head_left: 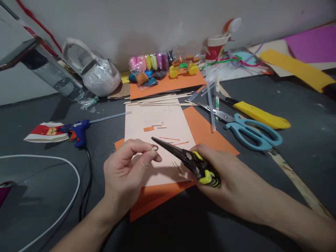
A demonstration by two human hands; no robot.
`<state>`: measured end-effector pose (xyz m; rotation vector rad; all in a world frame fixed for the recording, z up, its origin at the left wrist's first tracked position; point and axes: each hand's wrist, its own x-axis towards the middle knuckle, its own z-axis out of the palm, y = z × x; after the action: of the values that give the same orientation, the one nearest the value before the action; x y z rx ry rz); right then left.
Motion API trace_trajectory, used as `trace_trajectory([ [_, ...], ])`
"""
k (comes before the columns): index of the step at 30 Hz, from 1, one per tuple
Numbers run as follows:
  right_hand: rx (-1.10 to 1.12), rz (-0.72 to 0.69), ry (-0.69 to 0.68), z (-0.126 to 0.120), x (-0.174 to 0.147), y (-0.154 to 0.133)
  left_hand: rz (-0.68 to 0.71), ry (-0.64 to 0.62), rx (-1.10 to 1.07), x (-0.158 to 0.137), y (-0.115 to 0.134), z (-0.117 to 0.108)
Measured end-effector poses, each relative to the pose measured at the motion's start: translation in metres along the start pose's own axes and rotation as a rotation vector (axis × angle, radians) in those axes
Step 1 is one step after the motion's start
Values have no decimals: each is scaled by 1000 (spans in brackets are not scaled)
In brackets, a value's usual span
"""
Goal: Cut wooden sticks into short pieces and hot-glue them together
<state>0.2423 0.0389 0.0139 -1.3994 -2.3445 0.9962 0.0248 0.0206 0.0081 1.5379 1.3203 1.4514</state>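
Over the pale paper sheet [149, 115], my left hand [124, 171] is closed, with a tiny whitish piece [154, 148] pinched between thumb and forefinger. Its exact kind is too small to make out. My right hand [223, 171] grips long-nose pliers [189, 157] with black jaws and yellow-and-black handles. Their tip points left, just above the left fingertips and apart from the piece. On the sheet lie a small orange paper scrap [148, 129], thin orange strips [169, 139] and short stick bits [162, 127]. Orange paper [157, 199] shows beneath the sheet.
A blue glue gun [81, 131] with a black cord lies left. Blue-handled scissors [254, 134] and a yellow cutter knife [262, 113] lie right. Thin wooden sticks [157, 101], bagged clay [149, 64], a silvery kettle-shaped pot [101, 77] and a paper cup [216, 47] are behind.
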Motion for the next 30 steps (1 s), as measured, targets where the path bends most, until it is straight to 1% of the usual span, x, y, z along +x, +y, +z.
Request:
trace_trajectory([
  [2, 11, 1, -21, -1, 1, 0, 8, -7, 1, 0, 0, 0],
  [6, -35, -3, -69, -4, 1, -1, 31, -30, -6, 1, -2, -1],
  [11, -31, -29, -74, -7, 0, -2, 46, -60, -18, 1, -3, -3],
  [14, -43, -19, -77, -7, 0, -2, 16, -70, -24, 1, -3, -2],
  [19, -124, -3, -28, -4, 0, 1, -28, -42, -42, -1, -3, -1],
  [23, -51, -13, 30, -4, 1, 2, -58, -42, -43, 0, -1, -1],
  [28, -29, -12, -41, -6, 2, -1, -54, -42, -28, 1, 0, -2],
  [30, -31, -16, -48, -7, 2, -2, -52, -42, -10, 1, -1, -2],
])
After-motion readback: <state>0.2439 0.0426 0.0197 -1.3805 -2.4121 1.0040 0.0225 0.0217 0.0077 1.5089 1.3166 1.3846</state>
